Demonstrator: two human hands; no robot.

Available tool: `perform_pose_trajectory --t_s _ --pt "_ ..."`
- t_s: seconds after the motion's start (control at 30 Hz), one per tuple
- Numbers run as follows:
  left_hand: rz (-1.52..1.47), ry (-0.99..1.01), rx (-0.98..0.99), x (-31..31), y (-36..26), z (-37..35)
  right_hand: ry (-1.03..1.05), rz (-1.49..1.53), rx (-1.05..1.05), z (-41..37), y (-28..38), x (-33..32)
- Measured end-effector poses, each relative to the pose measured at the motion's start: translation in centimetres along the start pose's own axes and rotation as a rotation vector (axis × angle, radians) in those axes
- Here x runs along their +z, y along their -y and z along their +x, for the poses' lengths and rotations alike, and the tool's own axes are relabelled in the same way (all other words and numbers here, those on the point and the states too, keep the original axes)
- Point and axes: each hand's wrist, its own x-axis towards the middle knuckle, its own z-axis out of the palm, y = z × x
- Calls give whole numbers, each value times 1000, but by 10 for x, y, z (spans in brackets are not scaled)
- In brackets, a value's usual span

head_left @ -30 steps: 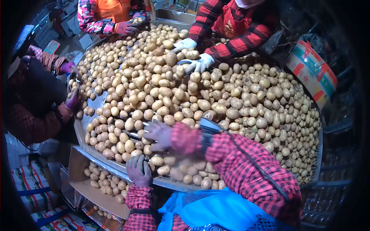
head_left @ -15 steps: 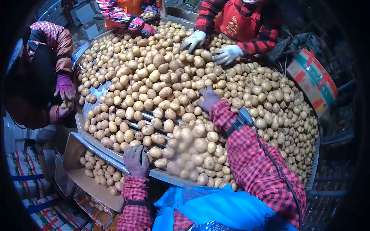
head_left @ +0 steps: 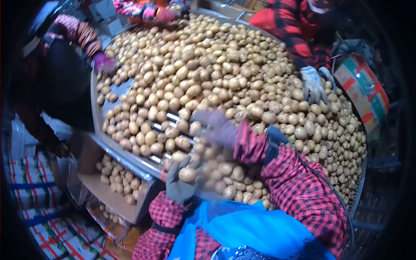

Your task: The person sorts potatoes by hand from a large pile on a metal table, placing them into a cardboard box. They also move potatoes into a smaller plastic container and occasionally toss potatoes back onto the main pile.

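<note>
Potatoes (head_left: pixel 208 82) cover a large metal-edged sorting table in front of me. My left hand (head_left: pixel 180 187), in a grey glove, is at the near edge with its fingers curled around a single potato (head_left: pixel 187 174). Over the middle of the pile, my gloved right hand (head_left: pixel 216 125) is smeared by motion, so its fingers cannot be made out. Metal bars (head_left: pixel 172 117) show between potatoes to the left of that hand. Both my sleeves are pink and black check.
Below the near edge sits an open cardboard box (head_left: pixel 143 203) of potatoes. Co-workers' gloved hands, one purple (head_left: pixel 104 63) and one white (head_left: pixel 313 84), are at the table's far sides. A colourful carton (head_left: pixel 362 93) leans at right; printed boxes (head_left: pixel 32 175) are stacked lower left.
My left hand has shifted right and now holds a potato. My right hand has moved left over the pile. The white-gloved co-worker's hands have moved to the right side.
</note>
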Motion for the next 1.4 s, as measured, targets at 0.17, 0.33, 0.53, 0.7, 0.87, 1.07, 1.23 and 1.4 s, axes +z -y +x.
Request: perform_pose_trajectory --t_s 0.17,0.33,0.53,0.7,0.87,1.07,1.23,1.4 --pt "280 -33 159 -4 6 -11 -41 -565 341 31 -110 -15" --pt "56 119 261 13 -1 -28 -12 -532 342 43 -111 -11" --pt "3 188 308 -49 -13 -23 111 476 467 10 -77 18" --pt "469 26 347 -44 -26 -49 126 1079 542 -14 -5 28" --pt "139 -123 717 -52 -85 -80 254 1461 598 -26 21 36" --pt "805 -675 1079 -70 -123 -146 250 1724 748 -34 29 49" --pt "282 -76 496 -45 -58 -104 346 1290 647 -41 70 58" --pt "104 5 87 -32 4 -50 163 226 -252 -60 56 68"
